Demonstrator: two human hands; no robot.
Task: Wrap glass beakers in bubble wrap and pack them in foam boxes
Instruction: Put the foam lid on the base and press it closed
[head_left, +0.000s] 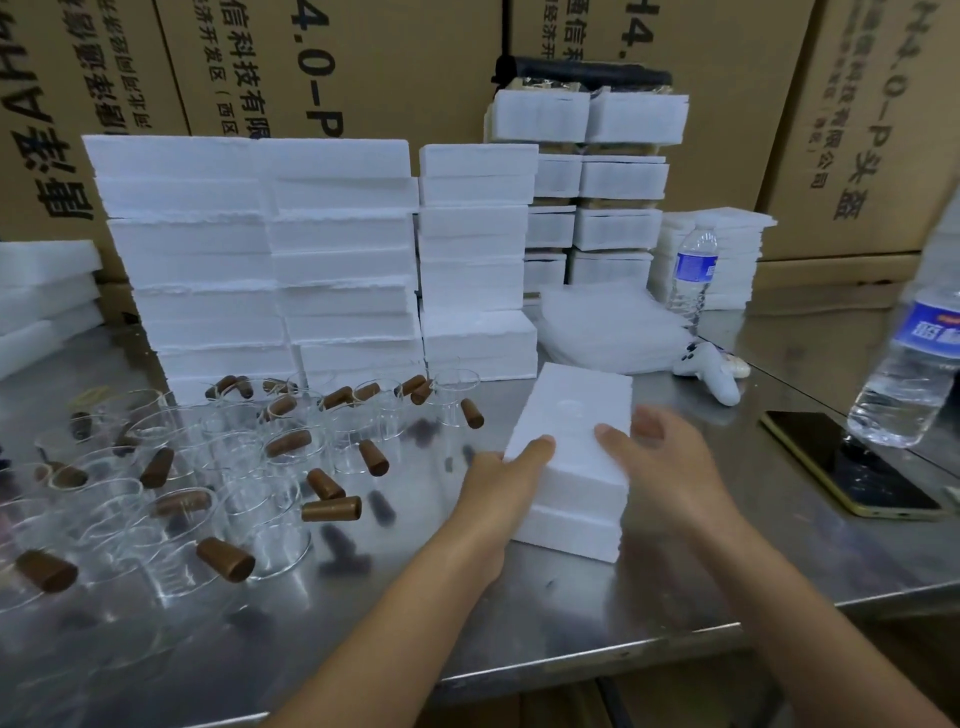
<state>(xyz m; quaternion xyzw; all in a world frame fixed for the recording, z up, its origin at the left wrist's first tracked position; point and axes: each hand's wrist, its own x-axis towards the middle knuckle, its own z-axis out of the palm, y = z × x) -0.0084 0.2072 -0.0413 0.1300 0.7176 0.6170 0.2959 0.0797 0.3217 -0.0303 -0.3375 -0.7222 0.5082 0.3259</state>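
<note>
Both hands reach in over the near edge of the steel table (571, 603) to a white foam box (571, 452), which lies flat with its long side running away from the person. A seam shows between lid and base, and there is no writing on it.

The left hand (506, 467) holds the box's near left edge: the thumb lies on the lid and the fingers are hidden down the side wall. The right hand (670, 467) is blurred. Its thumb tip rests on the lid and its fingers curve over the right edge, but I cannot tell whether they grip. The box sits between the two hands, which are held apart across its width.

To the left stands a crowd of clear beakers (208, 467), most upright, with brown stoppers (332, 509) among them. On the right a dark phone (847, 462) lies face up, touching a bottle (909, 374) whose blue label is too blurred to read.

Past the box lie a white controller (711, 371) and a pile of wrap (608, 327) in loose sheets. Behind the pile stands a second bottle (693, 275), its blue label print too small to read.

Stacks (270, 249) of white foam boxes line the back of the table. Behind them rise cartons (415, 62) printed "4.0-P" and "科技有", and the right carton (857, 104) reads "4.0-P头盔" and "有限公司".
</note>
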